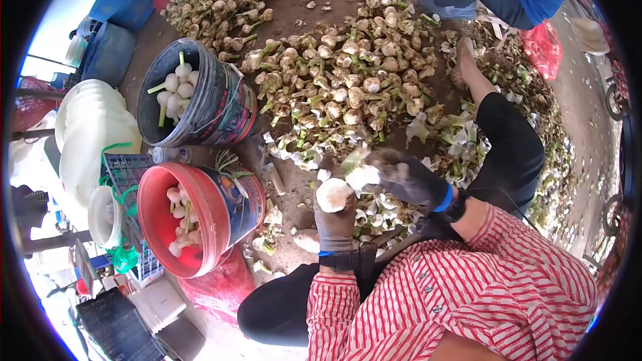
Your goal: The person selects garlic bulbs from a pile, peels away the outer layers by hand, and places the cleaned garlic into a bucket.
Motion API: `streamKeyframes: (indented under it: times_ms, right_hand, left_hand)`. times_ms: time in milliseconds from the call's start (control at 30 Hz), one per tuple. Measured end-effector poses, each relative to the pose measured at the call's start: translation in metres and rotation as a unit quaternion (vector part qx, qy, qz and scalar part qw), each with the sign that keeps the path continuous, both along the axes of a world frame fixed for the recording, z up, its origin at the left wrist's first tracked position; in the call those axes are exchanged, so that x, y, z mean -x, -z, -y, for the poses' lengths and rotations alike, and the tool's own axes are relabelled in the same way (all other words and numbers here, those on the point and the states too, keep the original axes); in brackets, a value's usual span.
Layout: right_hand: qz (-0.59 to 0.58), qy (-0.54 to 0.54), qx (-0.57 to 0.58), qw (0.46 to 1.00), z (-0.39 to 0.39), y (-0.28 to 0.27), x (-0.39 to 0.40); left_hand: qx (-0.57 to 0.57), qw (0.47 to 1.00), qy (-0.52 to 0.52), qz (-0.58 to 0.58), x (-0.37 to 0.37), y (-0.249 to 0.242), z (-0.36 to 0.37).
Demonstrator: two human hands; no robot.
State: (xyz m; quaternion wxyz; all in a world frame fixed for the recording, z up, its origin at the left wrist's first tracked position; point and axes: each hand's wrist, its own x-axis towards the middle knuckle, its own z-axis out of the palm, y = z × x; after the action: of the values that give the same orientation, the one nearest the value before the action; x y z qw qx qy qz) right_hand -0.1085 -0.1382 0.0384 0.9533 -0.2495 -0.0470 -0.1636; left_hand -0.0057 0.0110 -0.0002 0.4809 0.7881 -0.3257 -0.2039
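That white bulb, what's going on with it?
A person's gloved left hand holds the white bulb, and the right hand, a bit blurry, is beside it at some pale skin. A heap of browner bulbs lies on the ground in front, with loose peelings around. Cleaner-looking bulbs sit in the black bucket and the red bucket.

Head view: from above the red-and-white striped cloth shirt (pixel 428 287)
Facing: forward and down, onto heaped, brownish-white round garlic bulbs (pixel 353 93)
Nearness: shirt close, bulbs farther off
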Motion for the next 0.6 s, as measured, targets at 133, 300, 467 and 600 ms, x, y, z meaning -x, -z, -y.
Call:
streamKeyframes:
  times_ms: [133, 300, 467, 600]
  right_hand:
    - [-0.016, -0.112, 0.192, 0.975, -0.001, -0.023, 0.035]
    - [-0.288, -0.097, 0.636, 0.709, 0.005, -0.016, 0.028]
    - [-0.375, -0.064, 0.67, 0.638, -0.027, 0.018, 0.004]
    - [-0.199, -0.221, 0.371, 0.88, -0.027, -0.001, 0.015]
  left_hand:
    - [0.066, 0.993, -0.009, -0.093, -0.006, 0.009, -0.011]
    - [0.159, 0.943, -0.101, -0.276, 0.005, 0.002, -0.001]
    - [0.231, 0.68, -0.171, -0.675, -0.01, 0.02, 0.004]
    - [0.259, 0.78, -0.086, -0.563, -0.018, 0.03, -0.005]
